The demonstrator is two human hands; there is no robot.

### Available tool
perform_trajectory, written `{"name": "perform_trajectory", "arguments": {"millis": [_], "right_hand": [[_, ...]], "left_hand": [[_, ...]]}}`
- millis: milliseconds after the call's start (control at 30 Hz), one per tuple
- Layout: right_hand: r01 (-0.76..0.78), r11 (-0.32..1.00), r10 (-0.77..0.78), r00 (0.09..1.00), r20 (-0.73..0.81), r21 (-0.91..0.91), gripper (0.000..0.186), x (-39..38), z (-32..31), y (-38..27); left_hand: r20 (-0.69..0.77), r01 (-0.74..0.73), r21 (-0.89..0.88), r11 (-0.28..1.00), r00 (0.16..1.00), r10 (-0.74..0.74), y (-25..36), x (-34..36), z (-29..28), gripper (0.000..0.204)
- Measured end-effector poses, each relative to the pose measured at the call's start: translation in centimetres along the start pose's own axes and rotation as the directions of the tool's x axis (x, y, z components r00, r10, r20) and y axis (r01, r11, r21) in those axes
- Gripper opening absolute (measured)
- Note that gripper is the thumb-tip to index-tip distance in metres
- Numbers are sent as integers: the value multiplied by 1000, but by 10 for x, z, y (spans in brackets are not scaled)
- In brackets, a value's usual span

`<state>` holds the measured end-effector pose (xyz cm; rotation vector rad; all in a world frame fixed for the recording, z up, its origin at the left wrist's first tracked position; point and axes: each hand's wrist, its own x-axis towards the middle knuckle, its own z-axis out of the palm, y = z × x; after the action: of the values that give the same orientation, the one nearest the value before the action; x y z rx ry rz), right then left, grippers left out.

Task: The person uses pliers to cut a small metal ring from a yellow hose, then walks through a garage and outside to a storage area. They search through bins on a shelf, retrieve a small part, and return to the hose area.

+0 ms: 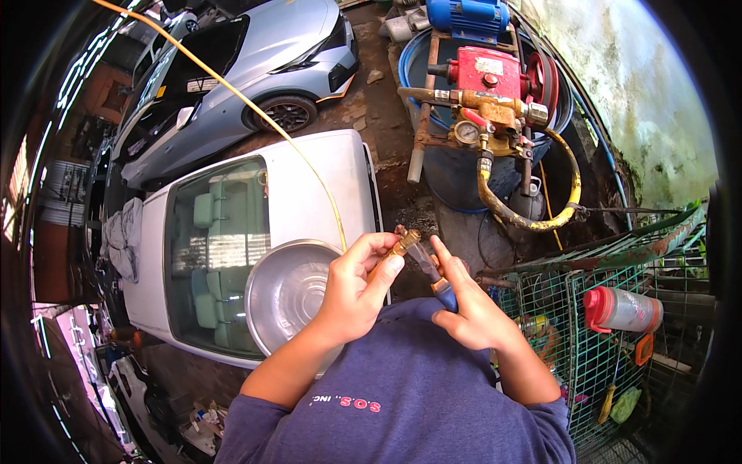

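My left hand (362,282) pinches a brass hose fitting (405,242) between thumb and fingers, in front of my chest. A thin yellow hose (313,166) comes down from the upper left and runs to this hand; its join with the fitting is hidden by the fingers. In my right hand (473,308) is a blue-handled tool (444,294) with a flat greyish, blade-like front; its exact kind is unclear. The front of that tool lies close against the fitting, and I cannot tell whether they touch. Left of my left hand sits a round metal basin (267,309).
Ahead stands a pump with a red body (485,71), blue motor (468,18), gauge and thick yellow hose (568,209). A white car (317,166) is close on the left, a silver car (232,85) beyond. A green wire rack (553,301) holds a shaker bottle (624,311) at right.
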<state>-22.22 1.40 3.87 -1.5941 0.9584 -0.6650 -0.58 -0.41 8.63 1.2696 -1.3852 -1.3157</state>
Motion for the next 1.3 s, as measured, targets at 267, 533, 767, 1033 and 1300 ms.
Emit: {"name": "perform_trajectory", "arguments": {"millis": [267, 533, 767, 1033, 1300], "right_hand": [[-59, 973, 59, 998, 5, 224, 90, -1, 8, 1], [-133, 686, 110, 991, 79, 716, 24, -8, 34, 38], [167, 973, -155, 984, -84, 159, 26, -4, 13, 7], [239, 948, -253, 967, -43, -208, 36, -7, -16, -1], [357, 928, -353, 934, 60, -102, 32, -5, -17, 9]], "left_hand": [[-286, -155, -12, 988, 947, 146, -8, -1, 9, 24], [-78, -41, -380, 924, 997, 12, -1, 11, -17, 27], [-43, -53, -331, 942, 998, 42, 4, 5, -4, 50], [112, 44, -164, 985, 993, -26, 17, 0, -13, 46], [373, 274, -219, 936, 910, -179, 26, 0, -31, 50]]}}
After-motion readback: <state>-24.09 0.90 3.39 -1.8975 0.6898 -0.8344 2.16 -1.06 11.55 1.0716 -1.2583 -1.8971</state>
